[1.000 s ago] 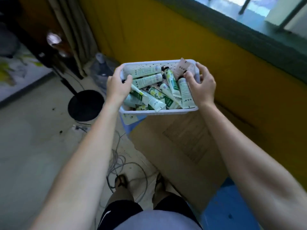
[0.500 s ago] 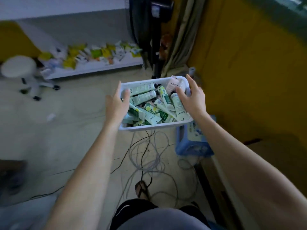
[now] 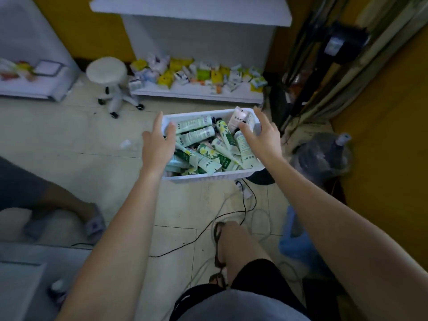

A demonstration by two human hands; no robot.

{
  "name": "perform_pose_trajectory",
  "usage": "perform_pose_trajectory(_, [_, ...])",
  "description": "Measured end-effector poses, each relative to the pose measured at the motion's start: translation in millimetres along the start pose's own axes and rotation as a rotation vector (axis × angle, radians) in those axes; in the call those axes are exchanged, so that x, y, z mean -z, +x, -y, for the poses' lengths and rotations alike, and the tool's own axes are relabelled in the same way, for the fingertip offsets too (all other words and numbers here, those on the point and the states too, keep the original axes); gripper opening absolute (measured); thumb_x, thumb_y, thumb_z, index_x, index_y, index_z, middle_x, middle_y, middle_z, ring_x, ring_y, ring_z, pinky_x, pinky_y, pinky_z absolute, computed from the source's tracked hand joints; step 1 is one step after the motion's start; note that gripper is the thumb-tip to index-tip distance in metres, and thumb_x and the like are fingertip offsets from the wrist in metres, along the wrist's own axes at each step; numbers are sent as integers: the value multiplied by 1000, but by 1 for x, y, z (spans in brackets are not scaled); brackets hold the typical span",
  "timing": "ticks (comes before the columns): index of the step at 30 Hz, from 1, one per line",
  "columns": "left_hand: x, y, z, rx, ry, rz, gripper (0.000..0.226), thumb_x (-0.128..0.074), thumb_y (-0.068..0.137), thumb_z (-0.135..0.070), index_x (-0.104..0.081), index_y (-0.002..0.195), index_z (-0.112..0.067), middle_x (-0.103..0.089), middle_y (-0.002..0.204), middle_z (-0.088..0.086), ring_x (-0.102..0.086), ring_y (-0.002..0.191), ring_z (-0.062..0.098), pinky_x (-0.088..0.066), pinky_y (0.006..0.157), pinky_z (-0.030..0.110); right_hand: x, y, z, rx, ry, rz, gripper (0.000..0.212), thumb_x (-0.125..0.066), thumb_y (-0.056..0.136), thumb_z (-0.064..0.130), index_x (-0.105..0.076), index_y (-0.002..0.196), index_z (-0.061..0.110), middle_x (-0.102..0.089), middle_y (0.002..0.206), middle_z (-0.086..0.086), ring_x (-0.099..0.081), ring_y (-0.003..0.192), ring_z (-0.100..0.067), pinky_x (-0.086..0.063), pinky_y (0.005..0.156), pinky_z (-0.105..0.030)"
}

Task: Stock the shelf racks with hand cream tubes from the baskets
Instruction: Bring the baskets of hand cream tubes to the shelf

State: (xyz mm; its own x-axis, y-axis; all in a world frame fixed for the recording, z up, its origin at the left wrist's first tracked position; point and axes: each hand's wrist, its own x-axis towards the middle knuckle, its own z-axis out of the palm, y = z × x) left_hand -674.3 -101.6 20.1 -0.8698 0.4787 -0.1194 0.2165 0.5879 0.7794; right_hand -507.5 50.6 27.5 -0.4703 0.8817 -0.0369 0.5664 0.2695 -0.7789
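A white plastic basket (image 3: pixel 209 177) full of several green and white hand cream tubes (image 3: pixel 194 136) is held up in front of me. My left hand (image 3: pixel 158 144) grips its left side, thumb over the rim. On the right side sits my right hand (image 3: pixel 261 135), fingers spread along the wall and thumb inside on the tubes. Ahead stands a white shelf rack (image 3: pixel 199 95) whose bottom board carries a row of small yellow, green and white packs (image 3: pixel 196 72).
A white rolling stool (image 3: pixel 108 76) stands left of the rack. Another person's leg and slipper (image 3: pixel 92 224) are at the left. Cables (image 3: pixel 234 212) trail over the tiled floor by my foot. A water jug in plastic (image 3: pixel 324 156) and a blue basket (image 3: pixel 296 242) lie at the right.
I have turned left from the yellow wall with the basket held in both hands. The shelf rack and stool have come into view ahead and are closer now.
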Motion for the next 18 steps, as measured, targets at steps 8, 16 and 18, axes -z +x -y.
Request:
perform_pose_trajectory(8, [14,151,8,67,50,-91,53,-30,95,-51,-23,145,-35,-44,128,25,-51,109,38,-39,91,37,-88,152,59,144,35,94,61,-50,88,51,-31,143,33,-47,135,-9,-40,127,-22,-37,84,-28])
perform_pose_trajectory(16, [59,312,-46,79,84,-182,52,-32,97,-44,-21,146,-32,-33,140,25,-42,123,34,-35,97,33,-146,304,154,190,93,155,64,-53,86,54,-33,142,30,-48,133,-12,-49,116,-24,-40,83,-29])
perform_pose_trajectory(18, [70,346,-61,69,84,-223,52,-32,98,-44,-21,146,-31,-34,140,24,-41,123,34,-35,97,34,-152,331,176,214,98,150,63,-53,88,51,-34,142,27,-48,133,-12,-47,119,-24,-39,86,-31])
